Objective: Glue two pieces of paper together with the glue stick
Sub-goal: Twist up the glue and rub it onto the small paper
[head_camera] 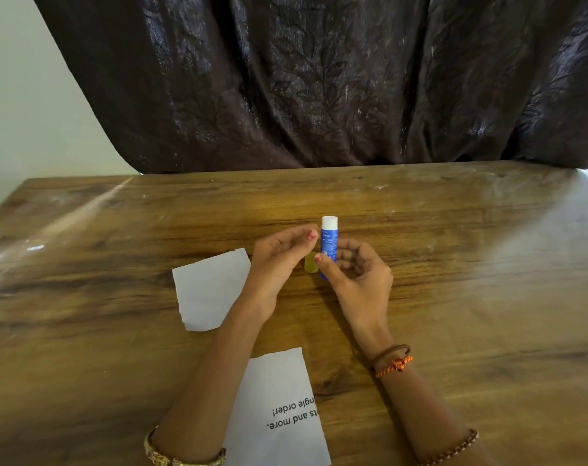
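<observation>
My right hand (360,274) grips an upright blue glue stick (329,243) above the middle of the wooden table (454,264); its white top is bare. My left hand (279,260) is curled right beside the stick, one fingertip against it. A yellow cap (310,268) peeks out below its fingers, mostly hidden, and seems held in that hand. A blank torn white paper (208,290) lies on the table left of my left wrist. A second white paper (279,415) with printed text lies near the front edge between my forearms.
A dark patterned curtain (319,79) hangs behind the table's far edge, with pale wall (23,95) to the left. The tabletop has glossy reflections at both sides. Bangles and thread bracelets sit on both wrists.
</observation>
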